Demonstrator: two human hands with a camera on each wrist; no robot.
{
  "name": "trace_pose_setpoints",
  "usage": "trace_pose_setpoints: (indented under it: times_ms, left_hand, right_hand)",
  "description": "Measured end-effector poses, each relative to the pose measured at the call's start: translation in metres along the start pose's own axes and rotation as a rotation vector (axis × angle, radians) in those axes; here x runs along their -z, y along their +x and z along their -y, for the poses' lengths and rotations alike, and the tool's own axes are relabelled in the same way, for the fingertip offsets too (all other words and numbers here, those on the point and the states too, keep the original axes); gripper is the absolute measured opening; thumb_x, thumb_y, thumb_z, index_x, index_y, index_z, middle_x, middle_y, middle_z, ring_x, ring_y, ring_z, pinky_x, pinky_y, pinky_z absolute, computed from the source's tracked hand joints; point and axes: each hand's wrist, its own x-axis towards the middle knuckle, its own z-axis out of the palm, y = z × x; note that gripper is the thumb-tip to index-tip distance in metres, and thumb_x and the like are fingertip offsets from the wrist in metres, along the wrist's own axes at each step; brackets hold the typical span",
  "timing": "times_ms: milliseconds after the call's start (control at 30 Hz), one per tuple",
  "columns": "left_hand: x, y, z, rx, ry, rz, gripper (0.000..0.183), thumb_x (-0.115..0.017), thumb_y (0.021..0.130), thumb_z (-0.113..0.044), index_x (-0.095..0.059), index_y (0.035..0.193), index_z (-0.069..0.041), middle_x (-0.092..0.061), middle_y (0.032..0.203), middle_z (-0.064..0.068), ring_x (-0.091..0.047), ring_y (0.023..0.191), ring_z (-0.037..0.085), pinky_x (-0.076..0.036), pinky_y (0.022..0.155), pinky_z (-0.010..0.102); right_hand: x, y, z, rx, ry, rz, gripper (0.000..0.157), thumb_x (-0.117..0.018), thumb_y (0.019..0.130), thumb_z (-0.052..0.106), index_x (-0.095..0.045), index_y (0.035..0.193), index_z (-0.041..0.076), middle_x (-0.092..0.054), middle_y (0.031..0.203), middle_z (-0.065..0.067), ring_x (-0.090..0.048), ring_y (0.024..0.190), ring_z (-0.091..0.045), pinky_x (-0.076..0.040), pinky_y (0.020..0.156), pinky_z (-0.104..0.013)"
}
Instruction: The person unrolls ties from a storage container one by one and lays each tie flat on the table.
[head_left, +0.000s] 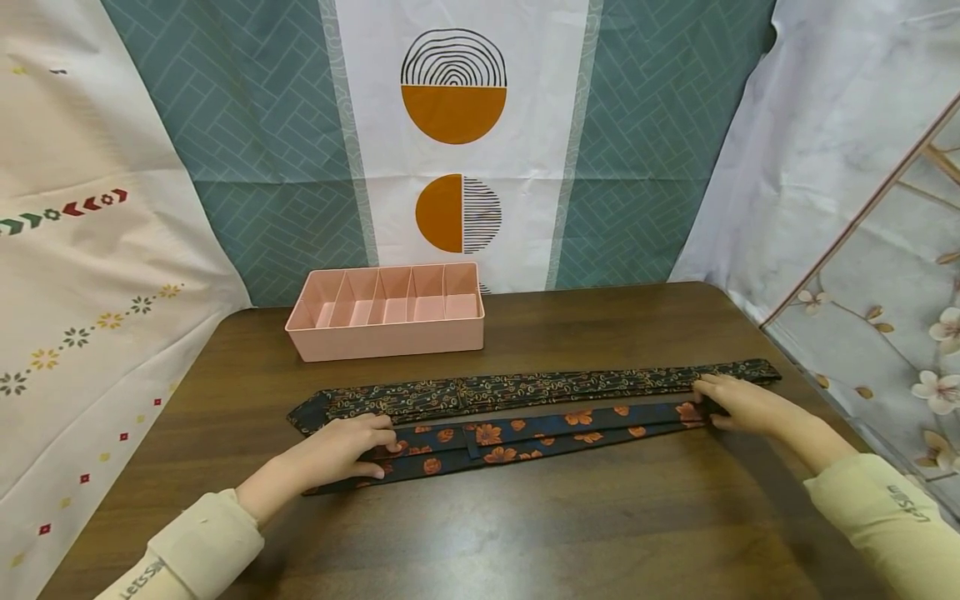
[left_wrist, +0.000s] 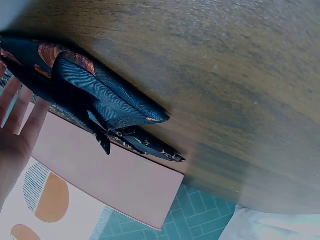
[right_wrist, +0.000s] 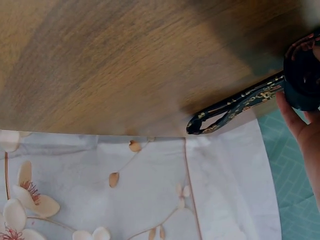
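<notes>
A dark navy necktie with orange flowers [head_left: 517,429] lies folded lengthwise across the table. At its left, wide-ended part, my left hand [head_left: 341,450] pinches it between thumb and fingers. The left wrist view shows that pointed end [left_wrist: 100,95] beyond the fingers. My right hand [head_left: 738,404] holds the right end, where the cloth [right_wrist: 295,92] bends into a loop in the right wrist view. Just behind lies a second necktie, black with a gold pattern [head_left: 540,387], stretched out nearly parallel. Its right end forms a narrow loop [right_wrist: 240,107].
A pink box [head_left: 390,340] with several upright dividers stands at the back left of the brown wooden table [head_left: 525,533]. Patterned cloths [head_left: 637,125] hang behind and at both sides. The table's right edge runs close to the right forearm.
</notes>
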Motion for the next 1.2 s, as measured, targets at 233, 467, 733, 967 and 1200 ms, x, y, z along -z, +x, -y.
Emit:
trace_pose_setpoints:
  times_ms: [233, 467, 733, 967, 1200]
  left_hand:
    - [0.000, -0.001, 0.000, -0.003, -0.004, -0.004, 0.024, -0.075, 0.077, -0.031, -0.064, 0.096, -0.021, -0.055, 0.094, -0.008, -0.050, 0.078, 0.003, -0.048, 0.063, 0.023]
    - [0.001, -0.002, 0.001, 0.000, -0.004, -0.007, 0.024, -0.075, 0.077, -0.031, -0.063, 0.096, -0.022, -0.055, 0.095, -0.008, -0.050, 0.079, 0.003, -0.047, 0.062, 0.023]
    - [-0.001, -0.002, 0.000, -0.008, 0.004, -0.012, 0.025, -0.075, 0.076, -0.032, -0.063, 0.096, -0.021, -0.054, 0.093, -0.009, -0.047, 0.076, 0.002, -0.045, 0.061, 0.021]
    - [0.000, -0.002, -0.001, -0.001, 0.012, -0.012, 0.025, -0.075, 0.076, -0.032, -0.065, 0.097, -0.021, -0.058, 0.099, -0.006, -0.056, 0.085, 0.008, -0.051, 0.066, 0.026]
    - [0.000, -0.002, -0.001, 0.003, 0.006, -0.003, 0.027, -0.075, 0.077, -0.031, -0.065, 0.099, -0.020, -0.057, 0.097, -0.007, -0.054, 0.083, 0.007, -0.050, 0.065, 0.025]
  right_hand:
    - [0.000, -0.007, -0.003, -0.011, 0.007, -0.020, 0.037, -0.082, 0.067, 0.008, -0.049, 0.082, 0.013, -0.050, 0.082, 0.004, -0.054, 0.075, -0.016, -0.046, 0.061, -0.035]
    - [0.000, -0.013, -0.006, -0.047, 0.030, -0.007, 0.033, -0.079, 0.070, 0.003, -0.053, 0.089, 0.008, -0.057, 0.087, -0.003, -0.060, 0.080, -0.025, -0.051, 0.064, -0.039]
    - [0.002, -0.017, -0.013, -0.053, 0.016, -0.002, 0.031, -0.081, 0.068, 0.008, -0.056, 0.086, 0.010, -0.057, 0.086, 0.000, -0.062, 0.080, -0.026, -0.052, 0.065, -0.038]
    - [0.004, -0.020, -0.020, -0.090, 0.034, 0.028, 0.035, -0.081, 0.067, 0.001, -0.052, 0.083, 0.012, -0.056, 0.081, 0.004, -0.061, 0.075, -0.020, -0.049, 0.059, -0.034]
    - [0.004, -0.024, -0.023, -0.113, -0.066, 0.077, 0.036, -0.080, 0.068, 0.003, -0.064, 0.099, -0.007, -0.065, 0.100, -0.024, -0.063, 0.089, -0.040, -0.053, 0.074, -0.048]
